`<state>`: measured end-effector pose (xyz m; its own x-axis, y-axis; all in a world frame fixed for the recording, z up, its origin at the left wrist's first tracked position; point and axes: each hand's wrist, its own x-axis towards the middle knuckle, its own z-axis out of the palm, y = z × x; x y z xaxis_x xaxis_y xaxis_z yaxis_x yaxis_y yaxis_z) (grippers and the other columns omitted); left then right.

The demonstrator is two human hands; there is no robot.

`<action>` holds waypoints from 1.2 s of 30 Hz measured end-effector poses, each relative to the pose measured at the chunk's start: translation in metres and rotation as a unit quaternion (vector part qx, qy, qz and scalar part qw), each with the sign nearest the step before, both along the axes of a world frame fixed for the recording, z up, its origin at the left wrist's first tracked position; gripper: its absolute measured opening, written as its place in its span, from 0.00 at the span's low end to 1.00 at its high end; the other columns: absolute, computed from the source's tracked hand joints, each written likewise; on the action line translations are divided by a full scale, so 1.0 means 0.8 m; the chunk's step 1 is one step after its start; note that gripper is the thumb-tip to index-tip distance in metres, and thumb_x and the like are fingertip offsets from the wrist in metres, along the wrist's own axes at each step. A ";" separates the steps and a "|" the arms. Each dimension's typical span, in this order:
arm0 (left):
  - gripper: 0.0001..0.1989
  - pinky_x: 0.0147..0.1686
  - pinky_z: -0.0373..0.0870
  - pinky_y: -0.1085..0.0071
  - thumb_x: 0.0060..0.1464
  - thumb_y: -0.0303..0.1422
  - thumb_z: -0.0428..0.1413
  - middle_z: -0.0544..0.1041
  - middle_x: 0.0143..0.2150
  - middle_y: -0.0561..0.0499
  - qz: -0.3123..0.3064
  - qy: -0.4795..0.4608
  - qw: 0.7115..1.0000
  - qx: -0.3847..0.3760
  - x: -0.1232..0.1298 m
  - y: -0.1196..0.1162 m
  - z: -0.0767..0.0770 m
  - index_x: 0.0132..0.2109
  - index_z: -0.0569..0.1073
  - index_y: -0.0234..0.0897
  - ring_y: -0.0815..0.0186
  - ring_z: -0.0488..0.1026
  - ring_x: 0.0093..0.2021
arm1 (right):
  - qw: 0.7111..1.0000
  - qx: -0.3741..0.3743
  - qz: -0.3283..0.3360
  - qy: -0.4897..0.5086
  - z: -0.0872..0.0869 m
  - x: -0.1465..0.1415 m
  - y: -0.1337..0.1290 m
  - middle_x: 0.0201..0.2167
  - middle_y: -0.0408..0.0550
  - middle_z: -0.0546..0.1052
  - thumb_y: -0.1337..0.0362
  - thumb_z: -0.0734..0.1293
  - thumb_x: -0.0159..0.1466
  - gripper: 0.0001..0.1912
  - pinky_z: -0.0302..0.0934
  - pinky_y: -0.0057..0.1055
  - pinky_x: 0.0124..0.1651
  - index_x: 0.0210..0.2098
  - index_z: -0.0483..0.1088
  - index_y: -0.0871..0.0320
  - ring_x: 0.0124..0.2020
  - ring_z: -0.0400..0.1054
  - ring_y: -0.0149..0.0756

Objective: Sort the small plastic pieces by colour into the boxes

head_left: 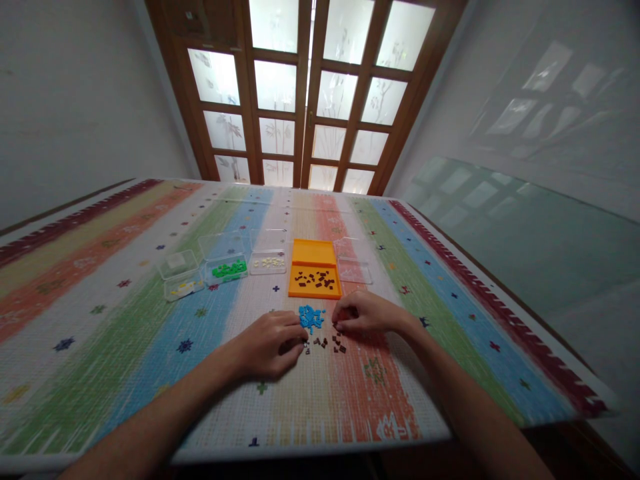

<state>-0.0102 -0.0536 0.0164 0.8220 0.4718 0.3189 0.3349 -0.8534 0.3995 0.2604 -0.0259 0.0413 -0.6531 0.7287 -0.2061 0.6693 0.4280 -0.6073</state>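
My left hand (273,343) rests on the cloth with fingers curled and thumb and fingertips drawn together. A tiny dark piece shows at its fingertips, but I cannot make out what it is. Opposite, my right hand (364,312) pinches a small dark brown piece just above the cloth. Between the hands lies a heap of small blue pieces (311,318). Nearer to me are several scattered dark brown pieces (339,345). Just beyond, an opened orange box (315,293) holds more brown pieces (320,279) in its front half.
Left of the orange box stand opened clear boxes: one with green pieces (230,269), one with cream pieces (269,263), and one with yellow and white pieces (185,289). Another clear box (355,270) is on the right. A striped tablecloth (200,373) covers the table.
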 end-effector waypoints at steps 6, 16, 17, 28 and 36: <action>0.07 0.32 0.64 0.68 0.58 0.27 0.50 0.72 0.32 0.50 0.001 0.008 1.000 0.000 0.000 0.000 0.000 0.39 0.74 0.36 0.66 0.67 0.31 | 1.000 -0.008 -0.005 -0.012 -0.004 -0.007 0.000 0.23 0.40 0.71 0.71 0.67 0.57 0.06 0.51 0.23 0.27 0.34 0.76 0.61 0.24 0.60 0.27; 0.07 0.32 0.64 0.68 0.58 0.26 0.50 0.71 0.31 0.50 -0.001 -0.001 1.000 0.009 0.001 -0.001 0.003 0.36 0.73 0.36 0.66 0.67 0.31 | 0.999 0.031 0.017 -0.032 0.007 -0.006 -0.004 0.31 0.46 0.79 0.69 0.68 0.58 0.09 0.56 0.26 0.32 0.38 0.78 0.60 0.30 0.68 0.31; 0.07 0.32 0.64 0.68 0.58 0.26 0.50 0.71 0.31 0.50 0.000 -0.003 1.000 0.009 0.001 -0.001 0.003 0.36 0.73 0.36 0.66 0.67 0.31 | 0.999 0.027 0.019 -0.028 0.007 -0.005 -0.004 0.31 0.46 0.79 0.69 0.68 0.58 0.09 0.57 0.26 0.33 0.38 0.78 0.60 0.30 0.69 0.32; 0.07 0.33 0.64 0.67 0.58 0.27 0.51 0.72 0.31 0.50 0.000 0.008 1.000 0.010 0.000 0.000 0.000 0.37 0.73 0.36 0.66 0.67 0.31 | 0.987 0.104 0.005 -0.125 0.012 -0.022 -0.022 0.32 0.49 0.79 0.66 0.68 0.60 0.05 0.54 0.28 0.33 0.36 0.74 0.59 0.32 0.68 0.35; 0.07 0.32 0.64 0.68 0.58 0.26 0.50 0.71 0.30 0.50 -0.008 0.003 1.000 0.010 0.000 0.000 0.000 0.36 0.72 0.37 0.66 0.66 0.31 | 0.992 0.113 -0.017 -0.045 0.018 -0.011 0.012 0.30 0.45 0.75 0.66 0.65 0.62 0.07 0.54 0.26 0.33 0.39 0.73 0.60 0.29 0.65 0.31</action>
